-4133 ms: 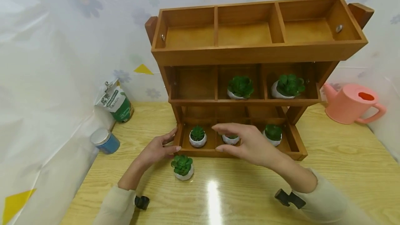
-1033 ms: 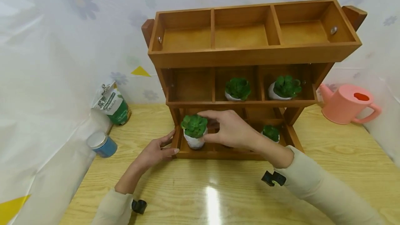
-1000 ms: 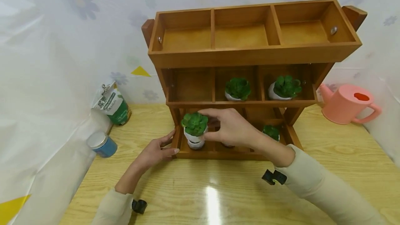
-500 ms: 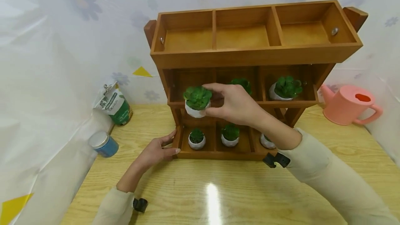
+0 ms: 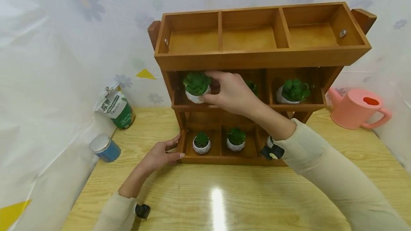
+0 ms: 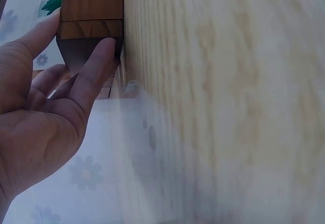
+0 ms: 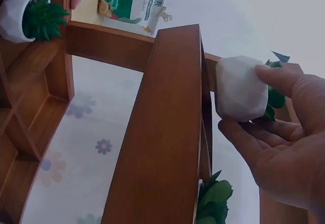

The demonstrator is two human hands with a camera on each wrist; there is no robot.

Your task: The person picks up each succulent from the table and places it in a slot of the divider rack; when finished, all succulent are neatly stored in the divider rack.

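Note:
A wooden shelf (image 5: 261,58) of three tiers, split into compartments, stands on the table. My right hand (image 5: 232,92) pinches a potted succulent (image 5: 196,85) by its white faceted pot, at the left compartment of the middle tier. In the right wrist view, thumb and fingers hold that white pot (image 7: 241,88) from two sides; its leaves are partly hidden. At the bottom tier's left end, my left hand (image 5: 160,155) holds the shelf corner. In the left wrist view, my left hand (image 6: 51,102) has its fingertips against the tray's wooden end (image 6: 91,28).
More potted succulents stand in the bottom tier, one at left (image 5: 201,143) and one in the middle (image 5: 236,139); another (image 5: 293,91) sits middle-tier right. Some are partly covered by my right arm. A pink watering can (image 5: 359,108), blue jar (image 5: 105,148) and green-white pouch (image 5: 117,108) flank the shelf.
My right hand picked up the succulent from the table before the shelf, then raised it past the bottom tier to the middle tier's left compartment. My left hand has stayed at the corner.

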